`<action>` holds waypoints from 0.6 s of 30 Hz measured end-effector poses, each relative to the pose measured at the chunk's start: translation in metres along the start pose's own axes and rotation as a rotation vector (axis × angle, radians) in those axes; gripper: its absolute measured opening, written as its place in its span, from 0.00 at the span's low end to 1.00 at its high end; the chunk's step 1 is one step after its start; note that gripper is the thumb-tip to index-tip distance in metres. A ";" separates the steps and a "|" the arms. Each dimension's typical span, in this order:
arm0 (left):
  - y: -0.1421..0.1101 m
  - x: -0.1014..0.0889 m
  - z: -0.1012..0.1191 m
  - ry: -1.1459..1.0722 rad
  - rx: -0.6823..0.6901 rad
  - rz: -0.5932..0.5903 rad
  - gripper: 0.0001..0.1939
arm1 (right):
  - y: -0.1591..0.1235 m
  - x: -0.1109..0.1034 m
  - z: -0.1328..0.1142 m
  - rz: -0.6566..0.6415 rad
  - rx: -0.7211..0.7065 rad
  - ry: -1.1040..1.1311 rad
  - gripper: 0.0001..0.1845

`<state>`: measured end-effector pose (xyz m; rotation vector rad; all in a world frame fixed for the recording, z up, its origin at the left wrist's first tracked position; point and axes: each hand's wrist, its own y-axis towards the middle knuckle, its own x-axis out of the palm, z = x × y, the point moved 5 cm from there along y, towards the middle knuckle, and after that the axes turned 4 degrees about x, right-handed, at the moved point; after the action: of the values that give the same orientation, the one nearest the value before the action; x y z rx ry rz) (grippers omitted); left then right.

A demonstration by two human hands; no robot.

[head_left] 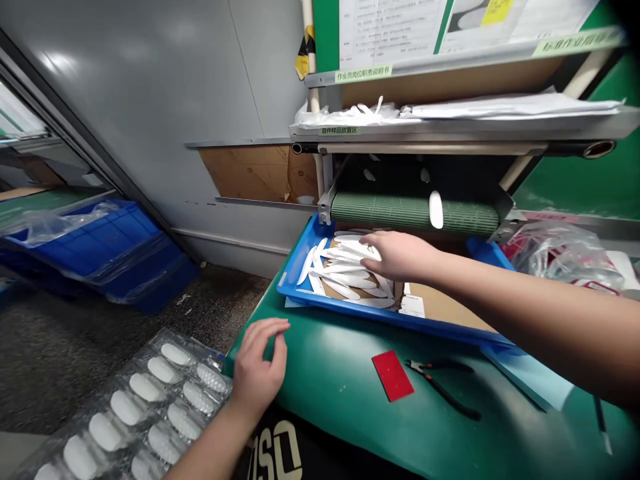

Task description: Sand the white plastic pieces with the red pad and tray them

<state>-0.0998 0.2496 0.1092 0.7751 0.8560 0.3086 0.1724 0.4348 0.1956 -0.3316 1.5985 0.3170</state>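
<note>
My right hand reaches over the pile of slim white oval pieces in the blue tray. Its thumb and fingers are apart, with the fingertips close over the pile; whether they touch a piece is hard to see. Above that hand, a single white piece stands out at the lip of the green conveyor belt. My left hand hovers at the left edge of the green table, fingers loosely bent, thumb apart, holding nothing.
A red card and black-handled nippers lie before the tray. At lower left is a clear blister tray of white pieces. Blue crates stand on the floor. A shelf crosses above the belt; bagged items sit at right.
</note>
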 end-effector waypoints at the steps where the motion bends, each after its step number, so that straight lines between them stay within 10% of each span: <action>1: 0.018 -0.006 0.008 0.006 0.054 0.004 0.10 | -0.021 -0.007 -0.001 0.050 -0.036 0.042 0.23; 4: 0.085 0.004 0.018 0.103 0.108 -0.220 0.09 | -0.094 -0.005 -0.012 0.079 -0.174 0.283 0.11; 10: 0.165 0.112 -0.011 0.422 0.020 -1.250 0.17 | -0.196 0.071 -0.035 -0.106 -0.327 0.513 0.04; 18: 0.164 0.171 -0.015 0.352 0.125 -1.615 0.07 | -0.196 0.087 -0.002 -0.089 -0.220 0.745 0.08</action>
<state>0.0061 0.4618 0.1255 -0.0459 1.5701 -1.0770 0.2448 0.2522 0.1086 -0.7497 2.2733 0.3192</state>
